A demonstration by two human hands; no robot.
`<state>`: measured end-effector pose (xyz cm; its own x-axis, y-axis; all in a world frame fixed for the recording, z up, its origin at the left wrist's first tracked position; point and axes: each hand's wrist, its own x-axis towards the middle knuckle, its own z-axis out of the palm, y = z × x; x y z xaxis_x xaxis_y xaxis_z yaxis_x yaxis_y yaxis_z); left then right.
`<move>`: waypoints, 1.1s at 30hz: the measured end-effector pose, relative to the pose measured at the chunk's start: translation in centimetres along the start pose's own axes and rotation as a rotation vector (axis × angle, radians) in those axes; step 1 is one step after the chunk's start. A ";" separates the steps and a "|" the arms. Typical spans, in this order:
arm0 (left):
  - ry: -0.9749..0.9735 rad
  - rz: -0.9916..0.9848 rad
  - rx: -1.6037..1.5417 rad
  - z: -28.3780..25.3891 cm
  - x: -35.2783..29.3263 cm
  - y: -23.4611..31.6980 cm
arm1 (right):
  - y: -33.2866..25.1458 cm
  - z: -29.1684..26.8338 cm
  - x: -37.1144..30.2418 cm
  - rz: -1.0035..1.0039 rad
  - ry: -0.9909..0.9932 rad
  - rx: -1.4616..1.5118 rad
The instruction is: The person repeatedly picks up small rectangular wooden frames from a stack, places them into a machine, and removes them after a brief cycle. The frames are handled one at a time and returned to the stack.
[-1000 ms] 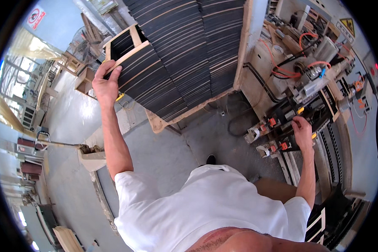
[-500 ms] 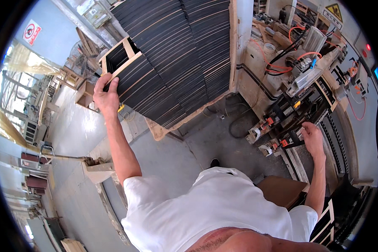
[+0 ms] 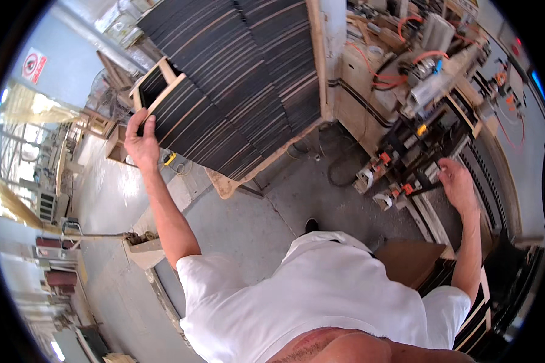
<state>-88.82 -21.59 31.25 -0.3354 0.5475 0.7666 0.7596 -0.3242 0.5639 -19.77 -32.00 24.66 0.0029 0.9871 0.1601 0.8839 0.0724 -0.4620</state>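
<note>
My left hand (image 3: 141, 145) is closed on the near corner of a pale wooden frame (image 3: 158, 95), thumb on one side and fingers on the other. That frame lies on top of a tall stack of dark-edged frames (image 3: 224, 100), with thin pale wood lines between the black edges. On the right, my right hand (image 3: 459, 186) is held over a machine with black rails and orange-red clamps (image 3: 408, 188). Its fingers are curled together at the machine's edge, and what they hold, if anything, is too small to make out.
Below the stack is a wooden pallet board (image 3: 227, 183) with a rough corner. A workbench (image 3: 360, 85) with orange hoses and cables stands beyond the machine. Frames and a brown board (image 3: 409, 261) are close by my right side. A pallet jack-like handle (image 3: 97, 235) is at left.
The view has shifted, so the stack appears further left. My right hand has moved slightly outward to the right along the machine. My left hand stays at the frame's corner.
</note>
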 end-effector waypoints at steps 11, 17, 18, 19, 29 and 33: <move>0.047 0.004 -0.362 12.0 -15.4 18.3 | 4.0 -12.3 -10.7 0.085 0.230 -0.449; -1.051 -0.408 -0.877 30.5 -31.0 26.4 | 4.4 -14.5 -23.3 0.531 0.245 -0.604; -1.137 -0.416 -0.888 33.6 -32.8 26.8 | 3.8 -14.0 -25.1 0.617 0.234 -0.574; -1.212 -0.424 -0.897 36.6 -33.7 27.3 | 3.1 -13.1 -26.7 0.704 0.233 -0.533; -1.589 -0.878 -1.047 64.3 -36.2 40.7 | 0.1 -3.6 -30.5 1.373 0.494 -0.184; -1.420 -1.187 -1.105 73.7 -37.8 43.5 | -0.5 -5.4 -29.0 1.311 0.852 -0.099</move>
<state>-1.97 0.49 4.17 0.6478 0.6618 -0.3773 -0.1621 0.6037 0.7806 -17.82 -61.42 24.96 0.9884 -0.0194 0.1508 0.0790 -0.7823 -0.6178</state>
